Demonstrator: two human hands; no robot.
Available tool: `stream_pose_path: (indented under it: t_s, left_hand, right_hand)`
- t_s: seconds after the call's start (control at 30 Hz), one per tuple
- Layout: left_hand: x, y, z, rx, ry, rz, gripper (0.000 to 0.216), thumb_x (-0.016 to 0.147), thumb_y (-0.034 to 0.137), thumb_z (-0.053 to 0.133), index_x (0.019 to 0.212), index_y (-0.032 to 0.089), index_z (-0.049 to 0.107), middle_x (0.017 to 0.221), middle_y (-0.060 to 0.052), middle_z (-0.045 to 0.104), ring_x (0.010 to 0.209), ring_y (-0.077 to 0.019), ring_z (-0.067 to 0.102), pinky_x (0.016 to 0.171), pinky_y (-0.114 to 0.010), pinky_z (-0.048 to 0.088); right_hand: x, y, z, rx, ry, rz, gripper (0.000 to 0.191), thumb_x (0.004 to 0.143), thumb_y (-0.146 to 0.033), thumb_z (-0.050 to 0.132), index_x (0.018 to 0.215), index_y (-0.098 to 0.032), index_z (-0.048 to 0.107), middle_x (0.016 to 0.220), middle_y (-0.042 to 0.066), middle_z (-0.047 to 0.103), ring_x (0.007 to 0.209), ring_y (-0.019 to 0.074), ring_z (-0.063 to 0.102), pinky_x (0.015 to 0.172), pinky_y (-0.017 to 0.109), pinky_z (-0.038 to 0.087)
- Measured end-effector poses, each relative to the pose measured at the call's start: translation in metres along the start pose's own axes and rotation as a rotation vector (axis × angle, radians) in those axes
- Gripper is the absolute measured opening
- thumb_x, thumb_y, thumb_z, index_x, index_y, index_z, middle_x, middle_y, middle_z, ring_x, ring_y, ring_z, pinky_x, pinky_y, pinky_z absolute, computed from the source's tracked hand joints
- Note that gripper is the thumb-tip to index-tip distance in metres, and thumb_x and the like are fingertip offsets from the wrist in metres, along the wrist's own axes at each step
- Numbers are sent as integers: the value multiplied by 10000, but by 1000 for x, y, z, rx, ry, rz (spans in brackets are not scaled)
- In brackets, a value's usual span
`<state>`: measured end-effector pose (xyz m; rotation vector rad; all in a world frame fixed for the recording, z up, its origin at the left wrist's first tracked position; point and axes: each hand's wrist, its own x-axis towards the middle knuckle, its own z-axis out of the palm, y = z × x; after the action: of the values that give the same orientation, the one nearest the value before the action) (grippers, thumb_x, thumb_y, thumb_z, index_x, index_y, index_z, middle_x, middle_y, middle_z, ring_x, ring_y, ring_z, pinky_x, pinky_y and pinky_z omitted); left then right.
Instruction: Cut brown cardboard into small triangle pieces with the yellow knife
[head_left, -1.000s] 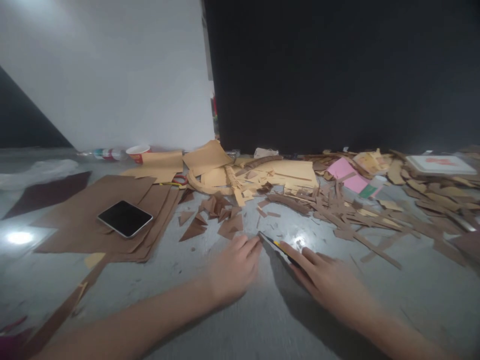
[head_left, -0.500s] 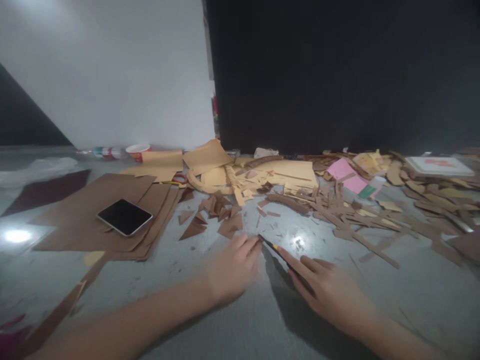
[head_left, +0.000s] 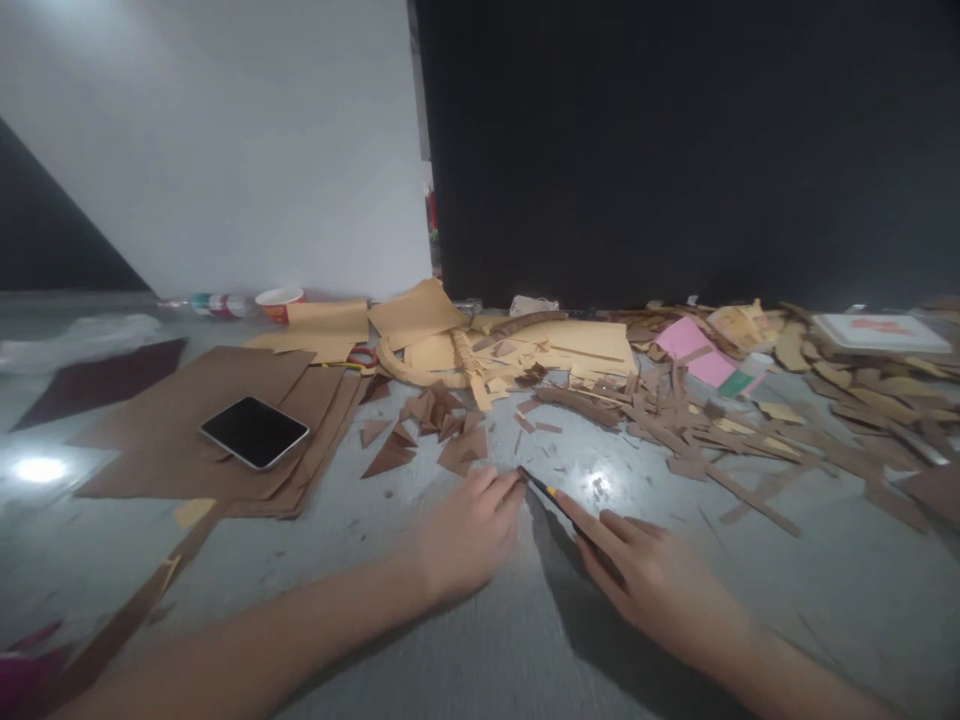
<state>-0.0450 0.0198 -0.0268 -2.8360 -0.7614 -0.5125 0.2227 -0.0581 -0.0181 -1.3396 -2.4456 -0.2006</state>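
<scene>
My right hand [head_left: 645, 570] is wrapped round a slim black knife-like tool with a yellow band [head_left: 559, 500], index finger stretched along it. The tool slants up and left, and its dark tip is beside the fingertips of my left hand [head_left: 472, 525]. That hand rests low over the grey table, its fingers curled and pinched together. A small brown bit shows at those fingertips, too small to name. Just beyond my left hand lie several folded brown paper triangles [head_left: 390, 452].
Left, a phone [head_left: 255, 432] lies on stacked brown sheets [head_left: 172, 400]. Scissors [head_left: 364, 357], tan sheets [head_left: 416, 312] and a paper cup [head_left: 280, 304] are behind. Brown scraps [head_left: 690, 430], a pink sheet [head_left: 694, 350] and a white box [head_left: 881, 332] spread right. A dark panel [head_left: 675, 150] stands behind the table [head_left: 517, 650].
The view has shifted very slightly, so things on the left sit a little further right. Both hands and the black tool keep almost the same pose.
</scene>
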Motion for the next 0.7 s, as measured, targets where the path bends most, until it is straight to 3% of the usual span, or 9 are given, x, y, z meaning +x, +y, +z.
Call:
stream_pose_path:
  t_s: [0.27,0.7]
  left_hand:
    - [2,1,-3,16,-2,-9,335,1092,218,506,1291,130,760,1414,-150,721,1253,-283,639,1100,-436,487]
    - [11,6,-10,27,-80,-24,325,1059,211,530,1241,108,778,1369,-178,734,1267,-295,631,1088,-424,477]
  right_hand:
    - [0,-2,1,35,-67,48,508,1151,-342,450,1643,-238,524,800,57,795,593,202,745,532,264,497]
    - [11,-10,-10,67,-39,131,486,1111,-292,488,1582,-268,606,765,44,823,509,182,721,466,242,433]
